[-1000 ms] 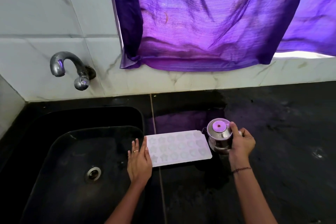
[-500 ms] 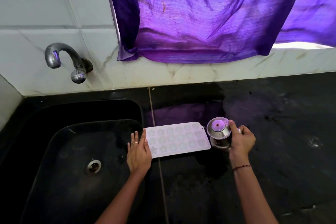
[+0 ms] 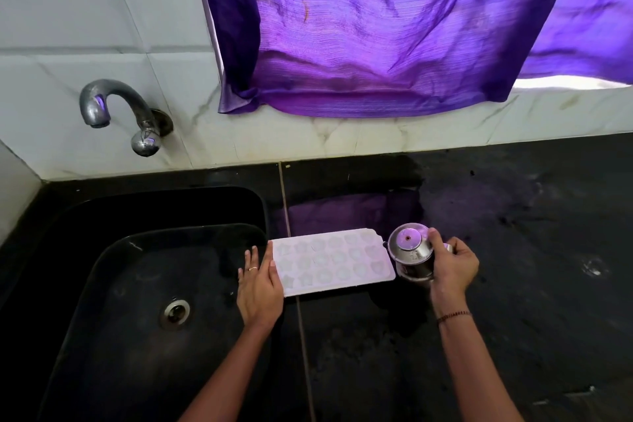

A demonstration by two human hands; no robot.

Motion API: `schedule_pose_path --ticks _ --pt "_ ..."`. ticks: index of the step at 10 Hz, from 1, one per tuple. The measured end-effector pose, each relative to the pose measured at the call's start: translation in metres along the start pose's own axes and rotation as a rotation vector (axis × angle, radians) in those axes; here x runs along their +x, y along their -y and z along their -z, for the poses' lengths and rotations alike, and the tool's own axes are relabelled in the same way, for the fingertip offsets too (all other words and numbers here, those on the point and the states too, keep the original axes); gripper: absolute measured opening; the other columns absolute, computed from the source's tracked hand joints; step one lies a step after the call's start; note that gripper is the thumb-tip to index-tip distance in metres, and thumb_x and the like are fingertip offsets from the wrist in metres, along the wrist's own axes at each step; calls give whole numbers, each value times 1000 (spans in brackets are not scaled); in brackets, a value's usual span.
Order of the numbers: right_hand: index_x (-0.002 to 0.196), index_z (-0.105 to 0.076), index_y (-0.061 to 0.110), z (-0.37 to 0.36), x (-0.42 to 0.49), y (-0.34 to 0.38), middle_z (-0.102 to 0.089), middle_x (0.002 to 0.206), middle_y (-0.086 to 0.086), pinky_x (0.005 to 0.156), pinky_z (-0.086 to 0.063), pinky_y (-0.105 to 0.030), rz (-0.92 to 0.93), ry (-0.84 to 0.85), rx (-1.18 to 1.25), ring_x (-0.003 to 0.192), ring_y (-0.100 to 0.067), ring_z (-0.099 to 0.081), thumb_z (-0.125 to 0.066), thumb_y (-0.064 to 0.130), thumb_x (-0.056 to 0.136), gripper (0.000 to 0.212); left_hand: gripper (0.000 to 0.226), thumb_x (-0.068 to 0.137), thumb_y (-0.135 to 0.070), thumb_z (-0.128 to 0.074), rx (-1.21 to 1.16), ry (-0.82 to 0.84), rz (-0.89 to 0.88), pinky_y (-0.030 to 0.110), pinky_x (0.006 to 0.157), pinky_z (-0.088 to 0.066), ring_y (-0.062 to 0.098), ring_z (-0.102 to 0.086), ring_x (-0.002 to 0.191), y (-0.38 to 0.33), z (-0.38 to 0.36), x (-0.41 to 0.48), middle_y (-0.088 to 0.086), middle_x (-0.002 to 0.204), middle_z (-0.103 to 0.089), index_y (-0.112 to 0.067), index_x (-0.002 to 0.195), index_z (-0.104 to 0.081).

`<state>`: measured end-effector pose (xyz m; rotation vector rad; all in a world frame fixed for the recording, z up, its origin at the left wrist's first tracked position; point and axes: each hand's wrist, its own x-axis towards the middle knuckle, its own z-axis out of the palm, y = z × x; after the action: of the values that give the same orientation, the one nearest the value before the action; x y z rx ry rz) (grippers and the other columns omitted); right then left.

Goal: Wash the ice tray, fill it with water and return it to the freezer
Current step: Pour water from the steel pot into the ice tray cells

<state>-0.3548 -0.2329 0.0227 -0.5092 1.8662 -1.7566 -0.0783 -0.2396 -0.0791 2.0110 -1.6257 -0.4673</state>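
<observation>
White ice tray (image 3: 332, 262) between hands | left hand (image 3: 258, 291) flat, touching it | right hand (image 3: 452, 267) grips steel jug (image 3: 409, 250)

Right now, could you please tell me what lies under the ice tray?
The ice tray rests on the black counter beside the sink; the left hand touches its left end. The patch directly beneath is covered.

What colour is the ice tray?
The ice tray is white with a lilac tint, best seen in the head view.
</observation>
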Motion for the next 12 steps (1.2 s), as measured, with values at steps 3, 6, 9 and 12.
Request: schedule_pose_path --ticks 3,6,9,12 --pt "52 -31 17 4 4 -7 -30 53 -3 54 -30 -28 -45 -14 14 54 -11 -26 -73 14 78 49 58 91 -35 -13 -17 -10 8 35 118 -10 16 -14 146 0 -1 -1 6 155 -26 -26 147 -29" --pt "51 -31 17 1 0 -3 -34 43 9 46 -34 -19 -43 9 73 47 -6 -29 -71 13 80 49 59 91 -36 -12 -20 -8 12 35 119 -10 16 -14 146 1 -3 0 5 155 -25 -26 147 -27" --pt "52 -29 17 -11 -8 -2 -27 40 14 43 -27 -15 33 84 72 43 -1 -24 -73 9 78 51 59 91 -36 -11 -13 -3 6 34 118 -9 16 -13 146 1 -2 -1 5 155 -25 -26 147 -27" --pt "51 -30 17 -19 -10 2 -27 38 14 39 -26 -13 68 92 20 39 -1 -24 -73 9 78 52 59 91 -35 -11 1 -2 -1 34 118 -10 16 -13 146 1 -2 -1 5 155 -25 -26 147 -27"
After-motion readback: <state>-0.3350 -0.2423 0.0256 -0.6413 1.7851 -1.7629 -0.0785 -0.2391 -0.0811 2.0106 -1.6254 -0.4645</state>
